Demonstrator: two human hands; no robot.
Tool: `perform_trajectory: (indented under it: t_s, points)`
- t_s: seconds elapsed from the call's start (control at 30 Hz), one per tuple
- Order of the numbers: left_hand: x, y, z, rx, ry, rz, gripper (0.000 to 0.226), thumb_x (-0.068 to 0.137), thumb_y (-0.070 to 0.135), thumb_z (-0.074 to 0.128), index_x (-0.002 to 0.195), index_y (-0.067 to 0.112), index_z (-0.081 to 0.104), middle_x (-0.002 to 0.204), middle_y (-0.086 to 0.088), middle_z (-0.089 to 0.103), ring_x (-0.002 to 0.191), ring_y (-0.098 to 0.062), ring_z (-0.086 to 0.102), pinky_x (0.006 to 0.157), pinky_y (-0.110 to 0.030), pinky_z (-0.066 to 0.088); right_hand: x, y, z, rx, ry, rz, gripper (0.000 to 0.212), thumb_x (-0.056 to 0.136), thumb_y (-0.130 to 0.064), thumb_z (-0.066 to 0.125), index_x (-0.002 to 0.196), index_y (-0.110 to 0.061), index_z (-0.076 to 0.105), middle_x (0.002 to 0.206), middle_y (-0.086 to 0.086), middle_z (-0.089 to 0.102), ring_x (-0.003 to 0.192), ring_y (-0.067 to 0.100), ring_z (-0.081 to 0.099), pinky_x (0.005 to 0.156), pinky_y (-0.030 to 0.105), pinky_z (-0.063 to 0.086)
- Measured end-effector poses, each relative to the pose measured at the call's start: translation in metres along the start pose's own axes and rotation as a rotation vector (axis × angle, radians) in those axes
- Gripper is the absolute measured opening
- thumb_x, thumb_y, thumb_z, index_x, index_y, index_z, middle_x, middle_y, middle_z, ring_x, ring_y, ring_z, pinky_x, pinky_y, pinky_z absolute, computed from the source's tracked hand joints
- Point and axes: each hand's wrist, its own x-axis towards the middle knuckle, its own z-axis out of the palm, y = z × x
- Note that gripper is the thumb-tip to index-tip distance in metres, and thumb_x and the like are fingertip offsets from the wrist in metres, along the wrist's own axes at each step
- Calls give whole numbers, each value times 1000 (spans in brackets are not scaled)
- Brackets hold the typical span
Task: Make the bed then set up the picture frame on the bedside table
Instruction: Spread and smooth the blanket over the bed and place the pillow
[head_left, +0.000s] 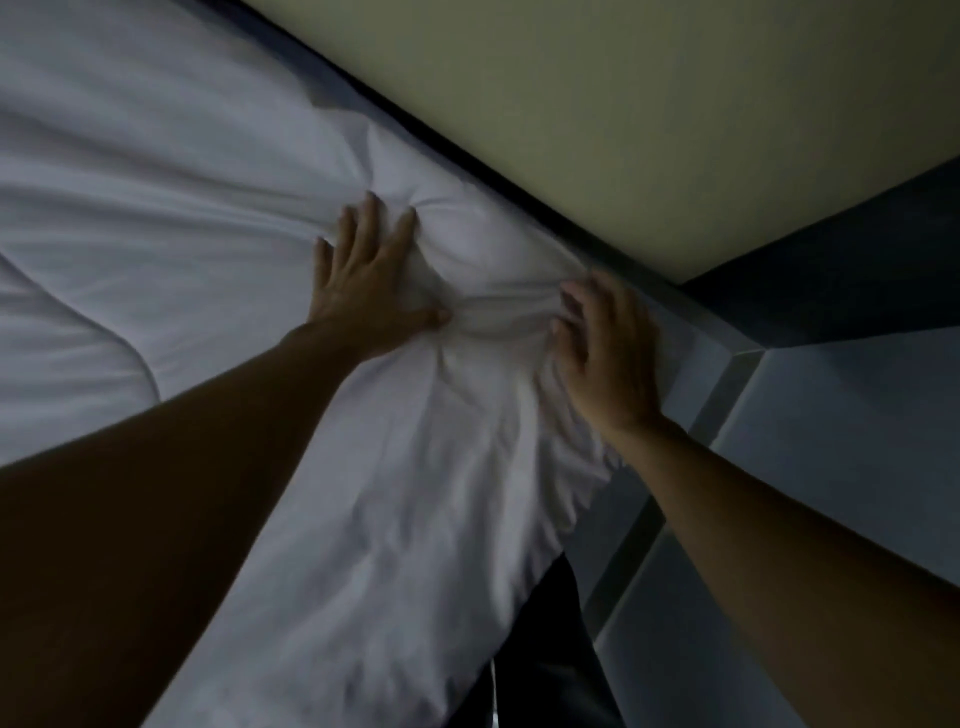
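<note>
A white bed sheet (156, 218) covers the mattress and bunches into deep folds at the bed's corner. My left hand (363, 283) lies flat on the bunched sheet with its fingers spread, pressing down. My right hand (605, 358) rests on the sheet's edge at the corner with its fingers curled into the cloth; the hand is blurred, so its grip is unclear. A loose flap of the sheet (426, 545) hangs down over the bed's side towards me. No picture frame or bedside table is in view.
A dark bed frame edge (467, 156) runs diagonally beside a pale yellow-green wall (649, 104). A grey padded panel with a light strip (717, 384) stands at the right. The room is dim.
</note>
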Motion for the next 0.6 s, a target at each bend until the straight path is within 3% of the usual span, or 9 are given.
perform_trajectory:
  t_s: [0.07, 0.17, 0.23, 0.33, 0.4, 0.5, 0.6]
  points:
    - [4, 1, 3, 48, 8, 16, 112, 67, 84, 51, 154, 40, -3, 165, -3, -16, 151, -28, -18, 115, -58, -15, 12, 4, -4, 157, 11, 113, 40, 96, -36, 63, 129, -14, 57, 128, 10, 57, 112, 26, 55, 90, 40, 49]
    - [8, 2, -3, 125, 23, 113, 106, 66, 89, 36, 154, 43, -2, 165, -1, -15, 150, -27, -19, 112, -63, -17, 27, 9, -13, 264, -92, 258, 33, 93, -35, 68, 120, -19, 60, 117, 0, 57, 105, 17, 57, 79, 22, 46]
    - [9, 6, -8, 170, 117, 189, 94, 75, 84, 32, 154, 43, 0, 166, 0, -12, 151, -28, -16, 114, -63, -13, 24, 10, -23, 262, -23, 228, 21, 92, -28, 68, 110, -18, 62, 107, -6, 54, 96, 8, 53, 74, 5, 39]
    - [9, 12, -10, 180, 220, 214, 83, 86, 76, 28, 155, 40, 1, 166, -1, -7, 152, -29, -9, 118, -61, -7, 9, 11, -29, 239, 92, 243, 16, 93, -19, 67, 108, -13, 63, 108, -7, 50, 92, 0, 46, 76, -7, 33]
    - [10, 14, -5, 180, 164, 199, 79, 88, 74, 22, 155, 40, -2, 166, -2, -7, 152, -29, -8, 120, -60, -4, 3, 8, -22, 233, 81, 333, 18, 96, -13, 64, 113, -9, 64, 114, 0, 51, 103, 11, 51, 83, -1, 35]
    - [17, 13, -3, 165, 108, 170, 75, 90, 73, 16, 155, 41, -4, 166, -1, -8, 152, -28, -8, 121, -57, -1, 6, -4, -13, 163, 102, 446, 33, 98, -11, 56, 131, -14, 58, 133, 12, 50, 123, 29, 48, 106, 36, 39]
    - [26, 12, -3, 134, 96, 139, 72, 91, 74, 10, 154, 41, -4, 166, 1, -9, 152, -26, -10, 121, -54, -4, 0, -23, -9, 13, 257, 385, 49, 96, -13, 51, 144, -23, 47, 148, 9, 45, 135, 29, 41, 108, 42, 30]
